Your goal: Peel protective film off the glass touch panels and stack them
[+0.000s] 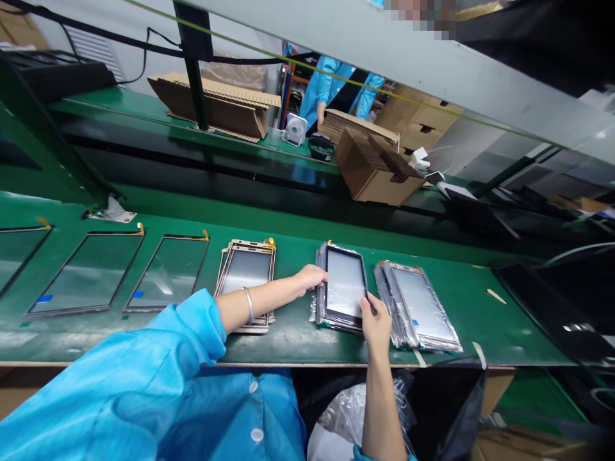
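Note:
A black-framed panel [344,282] lies on top of the middle stack of panels in clear wrapping. My left hand [311,278] pinches its left edge, fingers closed. At its lower right edge, my right hand [375,315] grips it between thumb and fingers. Right of it is another stack of wrapped panels [425,310], one with a blue tab. A stack of light-edged panels [247,269] sits to the left, partly behind my left forearm. Farther left, glass panels with dark borders [166,272] lie flat, some with blue tabs.
The green bench [293,346] has a raised shelf behind, holding cardboard dividers [379,169], more cardboard [216,105] and a small white fan [295,129]. A person in blue sleeves stands beyond. Clear plastic bags [343,410] hang below the front edge. A metal upright stands at left.

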Action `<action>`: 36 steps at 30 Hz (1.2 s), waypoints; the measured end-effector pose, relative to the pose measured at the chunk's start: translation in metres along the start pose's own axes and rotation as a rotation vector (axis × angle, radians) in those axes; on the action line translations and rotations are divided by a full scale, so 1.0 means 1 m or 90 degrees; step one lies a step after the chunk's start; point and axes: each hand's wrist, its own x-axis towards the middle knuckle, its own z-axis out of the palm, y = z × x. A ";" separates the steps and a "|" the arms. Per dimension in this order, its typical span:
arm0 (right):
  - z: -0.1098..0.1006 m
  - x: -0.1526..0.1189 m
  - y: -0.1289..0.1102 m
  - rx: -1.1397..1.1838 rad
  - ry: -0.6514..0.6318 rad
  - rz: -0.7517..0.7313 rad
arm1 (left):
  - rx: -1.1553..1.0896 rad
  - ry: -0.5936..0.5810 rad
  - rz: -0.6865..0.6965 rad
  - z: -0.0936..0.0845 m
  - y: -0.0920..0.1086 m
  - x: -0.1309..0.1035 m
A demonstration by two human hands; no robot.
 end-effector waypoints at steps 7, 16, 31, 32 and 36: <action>-0.006 -0.007 -0.001 0.021 -0.022 -0.001 | -0.054 0.003 -0.009 -0.005 -0.003 -0.007; -0.004 -0.019 -0.002 0.047 -0.033 0.019 | -0.072 0.007 -0.030 -0.012 0.003 -0.010; 0.008 -0.003 0.008 0.015 -0.043 -0.002 | 0.013 0.037 0.002 -0.008 0.009 0.008; 0.008 -0.003 0.007 0.007 -0.048 -0.016 | 0.019 0.041 0.005 -0.008 0.011 0.010; 0.007 -0.008 -0.003 -0.019 -0.057 -0.081 | 0.003 0.056 0.043 -0.006 0.023 0.011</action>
